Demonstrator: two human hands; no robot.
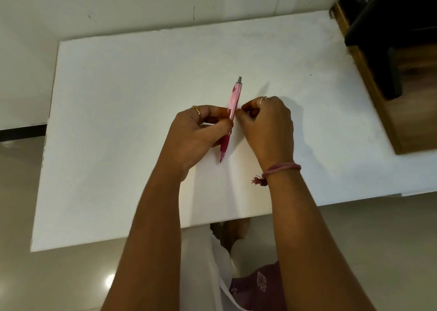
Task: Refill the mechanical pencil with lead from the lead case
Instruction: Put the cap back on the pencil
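Nearest, the left hand (203, 131) grips the pink plastic mechanical pencil (230, 119) mid-barrel above the white table (118, 121), grey cap pointing far. The right hand (264, 119) fingers (238, 114) pinch beside the barrel; their contents are hidden. No lead case shows. Steadying the barrel should help.
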